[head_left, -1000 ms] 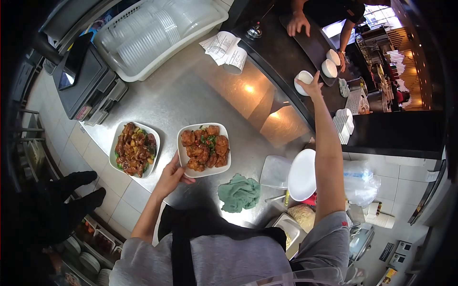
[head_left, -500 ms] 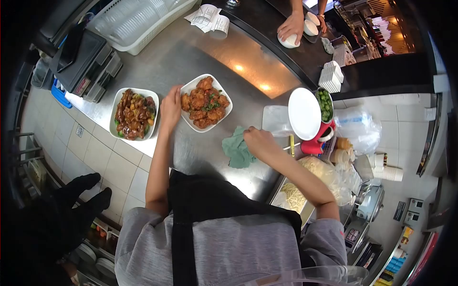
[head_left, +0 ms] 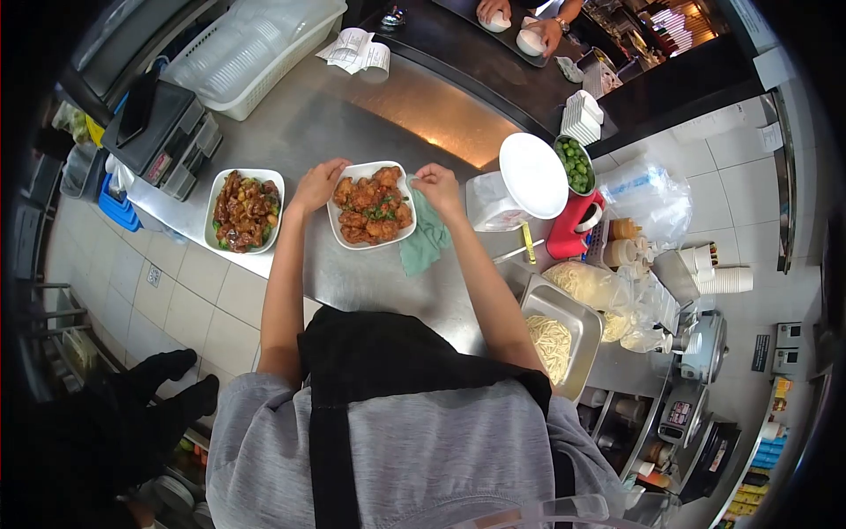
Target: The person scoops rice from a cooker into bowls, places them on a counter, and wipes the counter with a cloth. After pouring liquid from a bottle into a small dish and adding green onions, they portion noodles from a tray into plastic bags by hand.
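Note:
A white square bowl (head_left: 333,231) of fried chicken pieces (head_left: 374,206) topped with green herbs sits in front of me on the steel counter. My left hand (head_left: 317,187) is closed at its left rim, fingertips on the upper left corner. At the right rim, my right hand (head_left: 439,187) pinches a green cloth (head_left: 425,236), which hangs down onto the counter beside the bowl. To the left of my left hand stands a second white square bowl (head_left: 211,243) with dark glazed meat and vegetables (head_left: 244,212).
A scale with a round white top (head_left: 534,176) stands right, near a bowl of green pieces (head_left: 575,167) and a noodle tray (head_left: 589,339). Receipts (head_left: 355,53) and a basket of plastic lids (head_left: 251,97) lie behind. Across the ledge, another person's hands (head_left: 548,33) hold white bowls.
My right hand has moved left and up with the green cloth, to the bowl's right rim. My left hand stays at the left rim. The other person's hands have shifted along the ledge.

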Available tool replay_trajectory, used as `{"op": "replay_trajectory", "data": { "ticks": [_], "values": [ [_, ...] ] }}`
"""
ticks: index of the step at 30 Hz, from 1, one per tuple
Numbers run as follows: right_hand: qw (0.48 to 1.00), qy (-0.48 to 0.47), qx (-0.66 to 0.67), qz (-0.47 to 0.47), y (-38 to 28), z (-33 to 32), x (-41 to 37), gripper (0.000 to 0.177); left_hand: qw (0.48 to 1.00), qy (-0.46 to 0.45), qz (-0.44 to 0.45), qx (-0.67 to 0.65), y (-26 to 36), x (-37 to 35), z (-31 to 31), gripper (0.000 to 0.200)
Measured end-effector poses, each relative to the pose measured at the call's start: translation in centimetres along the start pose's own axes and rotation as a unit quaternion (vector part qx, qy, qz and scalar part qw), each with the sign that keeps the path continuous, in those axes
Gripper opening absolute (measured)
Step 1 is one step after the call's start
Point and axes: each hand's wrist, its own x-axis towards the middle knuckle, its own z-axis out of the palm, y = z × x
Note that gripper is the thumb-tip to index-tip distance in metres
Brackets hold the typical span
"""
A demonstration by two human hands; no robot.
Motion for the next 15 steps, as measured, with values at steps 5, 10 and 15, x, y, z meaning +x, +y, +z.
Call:
{"op": "replay_trajectory", "data": {
  "ticks": [5, 10, 15],
  "values": [
    [0.991, -0.066, -0.116, -0.031, -1.2, -1.0, -3.1, 0.017, 0.999, 0.024, -0.006, -0.023, 0.7, -0.6, 0.1, 0.029],
    [0.981, -0.164, -0.083, 0.058, -0.5, -4.7, -2.9, 0.018, 0.993, -0.060, 0.027, -0.102, -0.5, 1.6, 0.0, 0.030],
    [0.974, -0.040, -0.157, -0.157, -2.6, -2.0, 1.1, 0.016, 0.969, -0.207, 0.064, -0.122, 1.1, 4.7, 1.4, 0.037]
  ]
}}
